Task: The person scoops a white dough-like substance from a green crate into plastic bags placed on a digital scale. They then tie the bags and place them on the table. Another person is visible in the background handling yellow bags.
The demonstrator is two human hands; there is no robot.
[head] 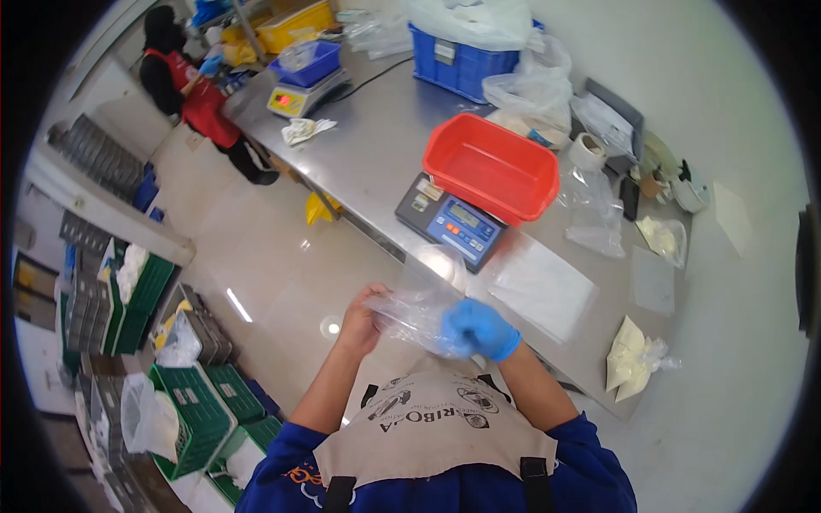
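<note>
A transparent plastic bag (pixel 410 314) is stretched between my two hands, just off the table's front edge. My bare left hand (pixel 364 324) pinches its left side. Closed at its right side is my right hand (pixel 484 330), in a blue glove and blurred; its fingertips are hard to make out. Beyond the bag, a digital scale (pixel 465 231) carries a red plastic tub (pixel 494 170). A stack of flat plastic bags (pixel 545 288) lies right of the scale, close to my right hand.
On the steel table (pixel 372 147) are a second scale (pixel 308 93) with a blue tray, a blue crate (pixel 462 61), a label roll (pixel 587 151) and bags of pale powder (pixel 628 359). A co-worker (pixel 199 96) stands at the far left. Green crates (pixel 195 417) stand left.
</note>
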